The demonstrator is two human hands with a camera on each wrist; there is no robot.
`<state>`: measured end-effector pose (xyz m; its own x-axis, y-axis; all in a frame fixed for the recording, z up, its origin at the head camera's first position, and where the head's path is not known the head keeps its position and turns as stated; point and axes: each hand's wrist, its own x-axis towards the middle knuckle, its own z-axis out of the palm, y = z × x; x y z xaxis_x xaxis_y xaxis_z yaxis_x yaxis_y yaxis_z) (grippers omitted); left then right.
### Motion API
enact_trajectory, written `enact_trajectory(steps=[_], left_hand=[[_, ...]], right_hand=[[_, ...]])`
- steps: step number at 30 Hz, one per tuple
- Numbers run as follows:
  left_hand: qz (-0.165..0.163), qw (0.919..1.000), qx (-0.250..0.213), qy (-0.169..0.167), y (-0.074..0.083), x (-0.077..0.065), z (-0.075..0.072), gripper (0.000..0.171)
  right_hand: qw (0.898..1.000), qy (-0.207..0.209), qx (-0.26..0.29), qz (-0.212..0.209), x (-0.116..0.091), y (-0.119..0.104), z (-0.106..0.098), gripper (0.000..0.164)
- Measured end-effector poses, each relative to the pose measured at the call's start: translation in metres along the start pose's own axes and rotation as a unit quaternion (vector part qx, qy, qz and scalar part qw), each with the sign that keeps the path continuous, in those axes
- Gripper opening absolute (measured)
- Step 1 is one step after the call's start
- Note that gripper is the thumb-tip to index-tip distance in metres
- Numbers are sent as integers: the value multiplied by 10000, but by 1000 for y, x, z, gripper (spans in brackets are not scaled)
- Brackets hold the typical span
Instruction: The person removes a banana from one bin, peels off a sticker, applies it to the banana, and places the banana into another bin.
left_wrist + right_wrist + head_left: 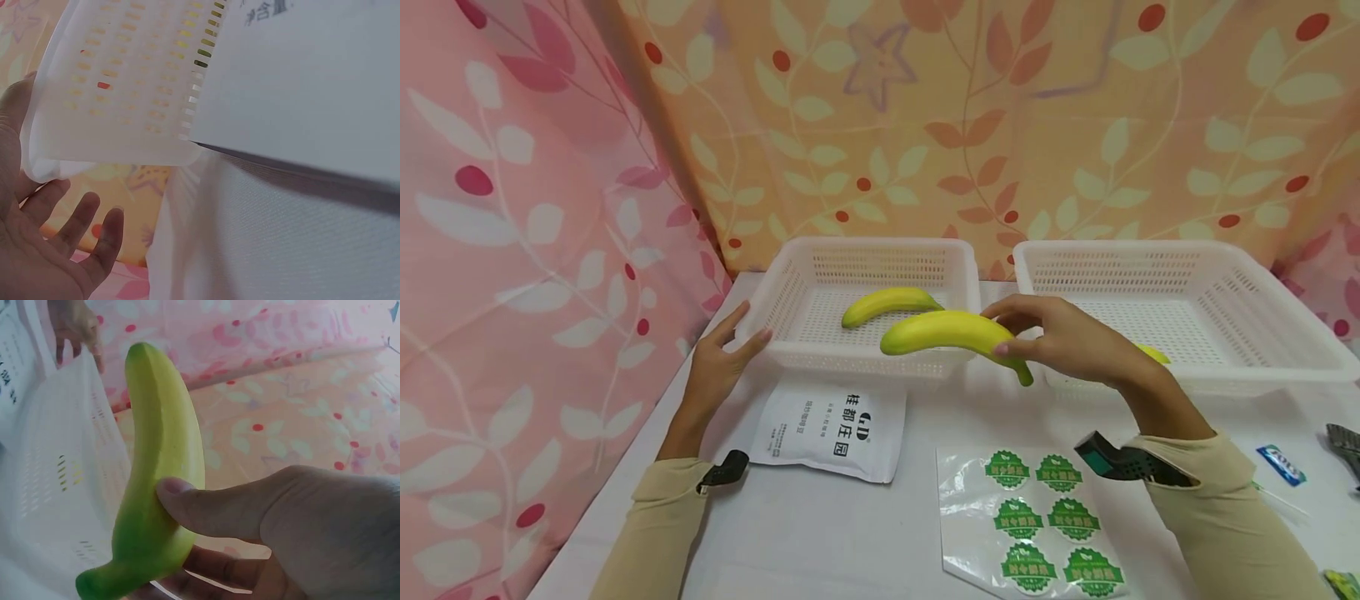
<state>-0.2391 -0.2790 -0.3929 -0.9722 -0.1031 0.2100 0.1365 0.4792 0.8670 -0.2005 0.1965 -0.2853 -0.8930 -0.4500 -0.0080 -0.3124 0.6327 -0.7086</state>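
My right hand (1063,340) pinches a yellow banana (943,332) near its green stem end, thumb on one side and fingers on the other. The banana is held up over the front rim of the left white plastic basket (850,354). Inside that basket lies another banana (887,303). At the basket's left front corner my left hand (711,367) touches the rim, its other fingers (106,244) spread loosely beside the wall. In the right wrist view the held banana (159,450) tilts upward, with the thumb pressed on its side.
A second white basket (1232,375) stands at the right, with a bit of something yellow (1152,354) showing inside. In front lie a white printed pouch (835,429), a sheet of green round stickers (966,517) and a small blue packet (1281,464). Floral curtains (925,150) hang behind.
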Motion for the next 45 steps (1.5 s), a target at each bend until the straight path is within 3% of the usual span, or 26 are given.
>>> enact_trajectory(steps=[6, 14, 25, 31, 35, 40, 42, 45], left_hand=[[-17, 10000, -48, -37, 0, -1, 0, 80], [-106, 9999, 39, -58, 5, -1, -2, 84], [-183, 9998, 89, -37, 5, -1, -2, 83], [-119, 9997, 230, -26, 10, -2, -4, 84], [258, 9973, 612, 318, 21, -6, -5, 74], [1301, 9809, 878, 1151, 54, -21, 3, 46], [1693, 9760, 929, 1009, 72, -29, 10, 40], [1955, 9756, 999, 97, 99, -43, 22, 38]], right_hand=[[9990, -408, 72, -189, -25, 15, 10, 41], [9963, -833, -74, 218, -38, 41, 30, 43], [9949, -719, -580, 410, -42, 69, 39, 37], [9937, -721, -642, 572, -41, 78, 41, 41], [9934, -749, -673, 555, -41, 79, 39, 44], [9910, -703, -986, 578, -42, 79, 36, 46], [9895, -689, -1073, 688, -43, 78, 36, 46], [9884, -654, -1154, 741, -45, 79, 35, 47]])
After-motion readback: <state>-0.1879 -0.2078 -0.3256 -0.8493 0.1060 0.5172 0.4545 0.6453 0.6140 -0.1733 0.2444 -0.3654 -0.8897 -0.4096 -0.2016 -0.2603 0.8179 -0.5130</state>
